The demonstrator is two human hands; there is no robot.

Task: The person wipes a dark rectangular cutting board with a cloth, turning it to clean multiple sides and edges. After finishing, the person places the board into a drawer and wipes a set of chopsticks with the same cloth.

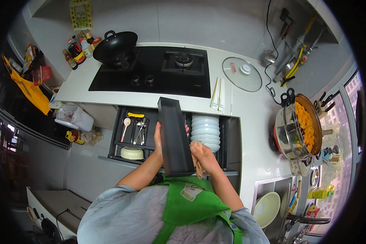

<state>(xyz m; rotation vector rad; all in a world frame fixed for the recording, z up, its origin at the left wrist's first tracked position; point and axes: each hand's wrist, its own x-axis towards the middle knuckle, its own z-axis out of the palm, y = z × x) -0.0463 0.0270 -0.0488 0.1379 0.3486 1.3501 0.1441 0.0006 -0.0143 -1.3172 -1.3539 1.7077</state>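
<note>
My left hand (159,138) holds a long black drawer organizer tray (175,140) from its left side, with fingertips showing past its right edge. In my right hand (205,158) is a bunched tan cloth (199,163), close against the tray's lower right side. Beneath both hands stands an open drawer (117,131). Its left part holds metal spoons (140,131), a pink-handled spoon (126,126), a yellow-handled item (136,115) and a cream ribbed bowl (132,153). White bowls (205,131) stand in a row on the right.
Behind the drawer are a gas hob (119,82) with a black wok (116,45), chopsticks (218,94) and a glass lid (242,74). At right, a steamer pot (285,131) holds orange pieces, above a sink (259,186) with a pale green basin (267,209).
</note>
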